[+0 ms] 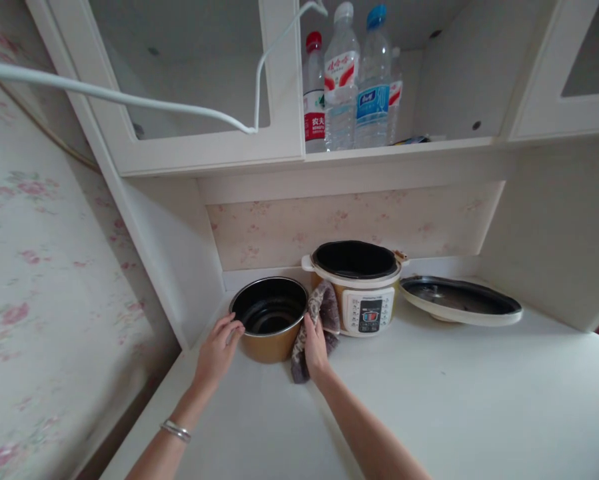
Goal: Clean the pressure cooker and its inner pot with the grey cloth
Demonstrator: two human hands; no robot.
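Note:
A rice cooker's inner pot (268,347), gold outside and dark inside, stands upright on the white counter. My left hand (218,347) is at its near left rim, fingers bent together against the edge. On the pot's other side, my right hand (315,343) grips a grey-brown patterned cloth (299,363), pressing it to the pot wall; part of the fingers is hidden in the folds. Just right of the cloth sits the rice cooker body (335,320), white and gold with a control panel and an open top. Its lid (464,321) lies upside down at the right.
Overhead is a white cabinet (204,150) with several plastic bottles (342,100) on its shelf. A white bent rod (179,107) crosses the upper left, close to the camera. The white counter (429,407) runs back to a flowered wall (289,230).

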